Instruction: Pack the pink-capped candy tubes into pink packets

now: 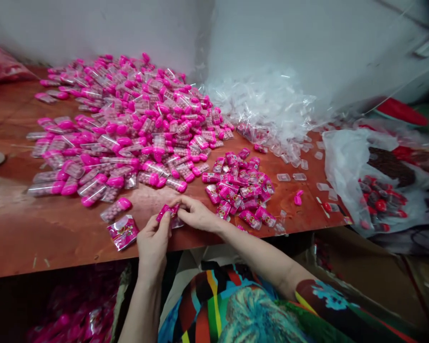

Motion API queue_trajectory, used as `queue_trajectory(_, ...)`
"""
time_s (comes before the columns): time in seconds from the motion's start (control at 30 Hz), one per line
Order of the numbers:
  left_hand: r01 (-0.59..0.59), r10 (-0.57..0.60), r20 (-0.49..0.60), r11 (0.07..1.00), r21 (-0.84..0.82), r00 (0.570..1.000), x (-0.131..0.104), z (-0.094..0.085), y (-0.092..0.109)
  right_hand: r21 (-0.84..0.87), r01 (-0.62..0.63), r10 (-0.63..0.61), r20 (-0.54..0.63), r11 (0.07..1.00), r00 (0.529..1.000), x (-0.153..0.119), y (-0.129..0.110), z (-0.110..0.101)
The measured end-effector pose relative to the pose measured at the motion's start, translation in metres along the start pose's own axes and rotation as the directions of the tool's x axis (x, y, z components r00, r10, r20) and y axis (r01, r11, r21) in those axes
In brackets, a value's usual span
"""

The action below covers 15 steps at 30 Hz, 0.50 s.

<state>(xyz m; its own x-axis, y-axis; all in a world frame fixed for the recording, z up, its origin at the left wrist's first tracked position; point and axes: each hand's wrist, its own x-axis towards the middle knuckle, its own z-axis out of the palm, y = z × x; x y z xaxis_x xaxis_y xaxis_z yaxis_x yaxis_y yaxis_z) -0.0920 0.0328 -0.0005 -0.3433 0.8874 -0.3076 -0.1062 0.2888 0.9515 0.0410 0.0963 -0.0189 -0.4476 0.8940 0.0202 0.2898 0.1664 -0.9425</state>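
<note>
Near the table's front edge, my left hand [153, 238] pinches a small pink printed packet [167, 212], its thumb on top. My right hand [193, 212] grips the packet's right side with bent fingers. A clear piece of wrapping shows below the right fingers. Left of my hands lies a flat pink printed wrapper [123, 232], close to a pink-capped bottle of small balls [116, 209]. Behind them spreads a large heap of pink-capped clear bottles [128, 124]. Right of my hands is a pile of pink wrapped packets [239, 188].
Clear plastic pieces [271, 109] are heaped against the wall. A white bag [346, 157] with red-and-black items stands at the right. A pink cap [298, 197] and small clear trays [283, 177] lie on the table [75, 238]. Below the front edge, a box holds pink items [82, 309].
</note>
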Motion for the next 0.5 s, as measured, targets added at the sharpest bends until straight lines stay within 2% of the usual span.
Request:
queue_trajectory(0.07,0.001,-0.007,-0.097,0.998,-0.065,0.995,0.003,0.000,0.000,-0.315,0.092,-0.092,0.016,0.945,0.996,0.017,-0.003,-0.015)
queue_trajectory(0.1,0.012,-0.027,-0.135,0.994,-0.109,0.991,0.005,0.001,0.000,-0.494,0.136,-0.144,0.022,0.859,0.989,0.027,-0.003,-0.023)
queue_trajectory(0.17,0.082,-0.114,-0.136,0.972,-0.219,0.984,0.007,0.002,0.003,-0.767,0.230,-0.213,0.124,0.599,0.969,0.047,-0.001,-0.036)
queue_trajectory(0.23,0.165,-0.202,-0.083,0.931,-0.326,0.976,0.009,0.005,0.007,-0.855,0.361,-0.214,0.299,0.372,0.930,0.060,0.003,-0.044)
queue_trajectory(0.27,0.198,-0.233,-0.054,0.910,-0.365,0.971,0.010,0.006,0.010,-0.858,0.413,-0.204,0.364,0.305,0.909,0.063,0.006,-0.047)
queue_trajectory(0.33,0.240,-0.265,0.000,0.874,-0.422,0.964,0.010,0.008,0.014,-0.853,0.459,-0.180,0.425,0.248,0.887,0.062,0.011,-0.050)
queue_trajectory(0.5,0.276,-0.285,0.063,0.812,-0.514,0.956,0.008,0.013,0.013,-0.842,0.488,-0.114,0.475,0.228,0.873,0.059,0.012,-0.052)
